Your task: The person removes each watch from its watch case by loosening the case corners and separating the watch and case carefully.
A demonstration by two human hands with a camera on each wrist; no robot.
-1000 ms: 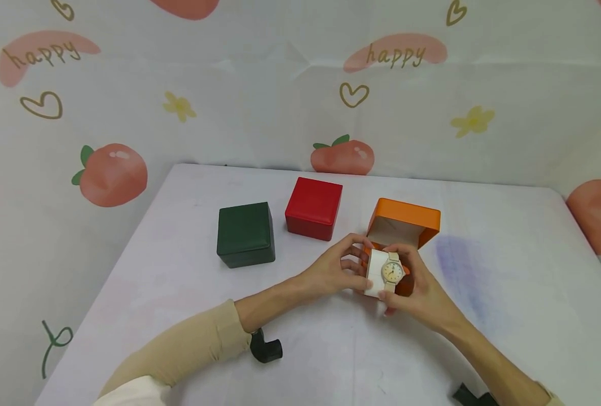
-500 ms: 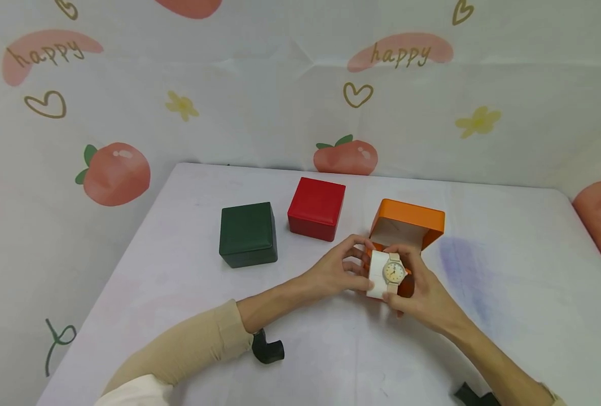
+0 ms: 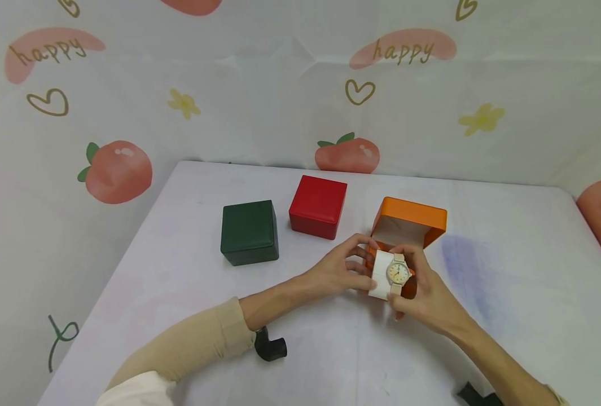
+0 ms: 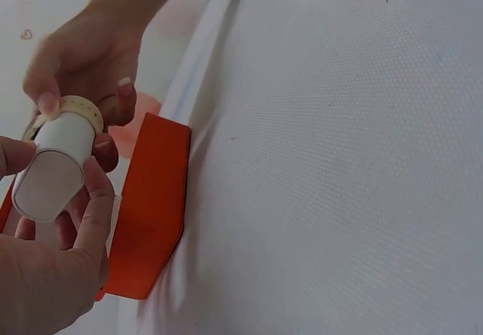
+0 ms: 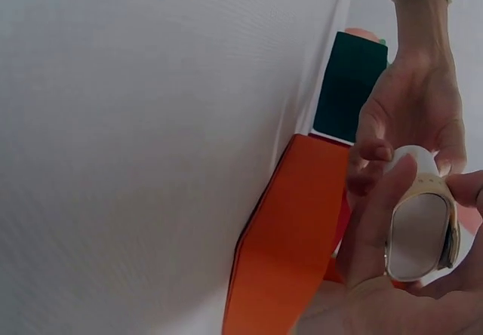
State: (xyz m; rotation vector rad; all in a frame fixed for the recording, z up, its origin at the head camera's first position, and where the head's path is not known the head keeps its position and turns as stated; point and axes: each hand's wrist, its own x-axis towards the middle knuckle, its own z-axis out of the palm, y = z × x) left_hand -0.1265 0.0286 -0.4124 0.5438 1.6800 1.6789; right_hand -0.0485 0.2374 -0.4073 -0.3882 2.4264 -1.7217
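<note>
A wristwatch [image 3: 398,273] with a round cream dial and pale beige strap is wrapped round the right end of a white watch cushion [image 3: 381,275]. My left hand [image 3: 337,272] pinches the cushion's left end between thumb and fingers; in the left wrist view its flat oval end [image 4: 49,185] faces the camera. On the other side, my right hand [image 3: 427,290] grips the watch, thumb at the near edge and fingers at the far edge. In the right wrist view the strap [image 5: 450,229] loops near the cushion's end. Just below them is an orange box [image 3: 413,210] with its lid raised, its base largely hidden.
A closed red box [image 3: 317,204] stands left of the orange one, and a closed dark green box [image 3: 249,231] sits farther left. All are on a white-covered table [image 3: 320,361] against a printed cloth backdrop [image 3: 259,84]. Black wrist-camera mounts [image 3: 271,347] hang under the forearms.
The whole head view has shifted slightly. Both hands keep their hold on the watch and cushion, with only small shifts of the right fingers; the boxes stay put.
</note>
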